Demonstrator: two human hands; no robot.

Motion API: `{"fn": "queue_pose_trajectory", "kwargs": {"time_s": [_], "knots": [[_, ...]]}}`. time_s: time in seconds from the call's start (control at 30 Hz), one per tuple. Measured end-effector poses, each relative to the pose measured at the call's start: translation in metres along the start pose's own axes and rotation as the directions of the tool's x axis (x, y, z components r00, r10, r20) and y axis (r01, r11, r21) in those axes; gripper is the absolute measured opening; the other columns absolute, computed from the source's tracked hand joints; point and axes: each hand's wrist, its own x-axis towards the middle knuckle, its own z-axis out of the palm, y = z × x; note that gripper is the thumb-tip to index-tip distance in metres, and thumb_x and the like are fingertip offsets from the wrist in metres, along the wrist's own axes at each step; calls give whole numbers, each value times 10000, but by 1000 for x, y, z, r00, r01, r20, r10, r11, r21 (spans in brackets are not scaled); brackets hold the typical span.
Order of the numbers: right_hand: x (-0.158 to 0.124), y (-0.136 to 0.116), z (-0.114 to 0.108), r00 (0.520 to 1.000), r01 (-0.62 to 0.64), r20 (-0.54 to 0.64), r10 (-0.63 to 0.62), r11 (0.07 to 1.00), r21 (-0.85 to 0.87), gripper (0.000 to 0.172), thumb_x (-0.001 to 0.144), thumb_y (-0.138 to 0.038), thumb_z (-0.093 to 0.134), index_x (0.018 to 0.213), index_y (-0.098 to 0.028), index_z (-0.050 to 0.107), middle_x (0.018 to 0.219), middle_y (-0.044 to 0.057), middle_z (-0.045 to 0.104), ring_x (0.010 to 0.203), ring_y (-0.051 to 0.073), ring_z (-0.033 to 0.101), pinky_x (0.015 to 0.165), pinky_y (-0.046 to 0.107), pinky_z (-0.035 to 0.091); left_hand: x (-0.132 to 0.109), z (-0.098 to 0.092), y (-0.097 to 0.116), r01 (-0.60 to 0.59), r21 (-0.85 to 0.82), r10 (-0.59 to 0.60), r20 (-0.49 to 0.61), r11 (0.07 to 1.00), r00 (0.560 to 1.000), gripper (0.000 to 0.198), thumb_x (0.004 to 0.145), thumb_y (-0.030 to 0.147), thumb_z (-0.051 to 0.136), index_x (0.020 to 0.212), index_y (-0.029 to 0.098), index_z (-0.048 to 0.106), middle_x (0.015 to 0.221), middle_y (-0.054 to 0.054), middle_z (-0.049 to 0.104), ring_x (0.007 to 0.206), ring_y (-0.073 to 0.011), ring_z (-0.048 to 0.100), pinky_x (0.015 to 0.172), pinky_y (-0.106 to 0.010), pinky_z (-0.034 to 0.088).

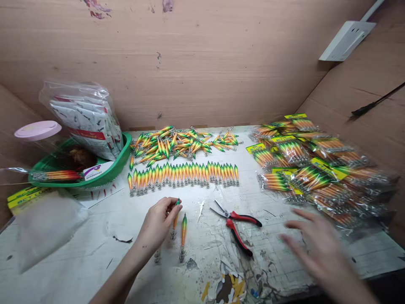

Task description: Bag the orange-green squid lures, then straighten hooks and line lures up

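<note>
My left hand [158, 226] pinches a green-orange fishing lure [175, 220] by its top end above the worn white table [95, 236]. A second lure [183, 236] lies just right of it on the table. My right hand [319, 249] hovers over the table's right front, fingers spread, blurred by motion, holding nothing. Red-handled pliers [237, 226] lie open between the two hands. Behind them a neat row of lures [183, 174] stands side by side, with a loose heap of lures [183, 143] farther back.
Bagged lure packs with yellow header cards [316, 169] pile up at the right. A green basket [95, 175] with a plastic bag of packets [85, 116] sits at the left, beside a pink-lidded jar [38, 131]. Wooden walls close in three sides; a socket [346, 40] hangs top right.
</note>
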Motion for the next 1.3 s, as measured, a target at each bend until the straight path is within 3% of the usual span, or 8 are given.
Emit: {"fn": "queue_pose_trajectory", "kwargs": {"time_s": [0.1, 0.23, 0.4, 0.57, 0.73, 0.87, 1.1, 1.3], "knots": [[10, -52, 61, 982, 118, 150, -117, 993, -1, 325, 828, -509, 565, 915, -199, 611, 1266, 160, 518, 1163, 337, 487, 883, 468, 482, -6, 2, 10, 87, -480, -31, 123, 873, 992, 387, 782, 518, 578, 971, 181, 596, 944, -52, 617, 809, -214, 662, 739, -327, 497], [9, -86, 111, 996, 92, 21, -89, 985, -146, 165, 889, -251, 457, 919, -162, 593, 1128, 183, 592, 1074, 343, 517, 957, 586, 371, -12, 9, 19, 260, -761, -51, 287, 595, 957, 445, 698, 484, 730, 970, 151, 614, 910, -49, 648, 739, -169, 680, 724, -281, 521], [22, -74, 64, 986, 16, 159, -46, 982, 187, 185, 927, -277, 383, 966, -205, 549, 1107, 126, 604, 1049, 283, 569, 936, 526, 443, -18, 12, 23, 372, -829, 15, 416, 418, 909, 398, 704, 361, 779, 982, 110, 646, 836, -68, 687, 752, -165, 694, 730, -257, 542], [32, -82, 0, 879, -217, 459, -132, 745, 631, 238, 967, -329, 360, 1076, -250, 555, 1240, 76, 569, 1171, 204, 552, 905, 297, 511, -24, 11, 29, 387, -861, 37, 422, 331, 906, 338, 740, 290, 761, 989, 95, 643, 839, -86, 698, 778, -194, 711, 720, -266, 572], [16, -94, 17, 915, -317, 403, -31, 564, 763, 221, 948, -384, 417, 895, -235, 571, 940, 46, 632, 827, 186, 641, 678, 263, 542, -28, 19, 34, 337, -935, -89, 329, 106, 940, 116, 797, 161, 695, 867, 98, 627, 828, -58, 688, 844, -194, 712, 774, -264, 583], [10, -105, 32, 952, -239, 306, -7, 608, 757, 210, 907, -343, 506, 744, -212, 526, 778, 20, 569, 700, 162, 588, 627, 239, 498, -31, 33, 37, 172, -984, -339, 179, -51, 923, 66, 878, 142, 583, 825, 114, 611, 812, -24, 676, 725, -104, 690, 627, -171, 581], [15, -120, 33, 961, -47, 235, -143, 755, 654, 104, 914, -241, 488, 831, -201, 536, 841, 40, 558, 753, 158, 591, 648, 223, 500, -42, 46, 35, 60, -998, -394, 67, -32, 917, 105, 819, 54, 630, 799, 145, 580, 862, -14, 683, 767, -76, 683, 737, -153, 566], [18, -123, 30, 978, 44, 140, -152, 815, 578, 56, 902, -191, 483, 866, -196, 525, 870, 57, 545, 791, 165, 588, 664, 237, 517, -52, 48, 31, 93, -942, -91, 67, 323, 994, 296, 698, 238, 785, 942, 171, 631, 854, -11, 604, 844, -181, 686, 783, -273, 551]]}}
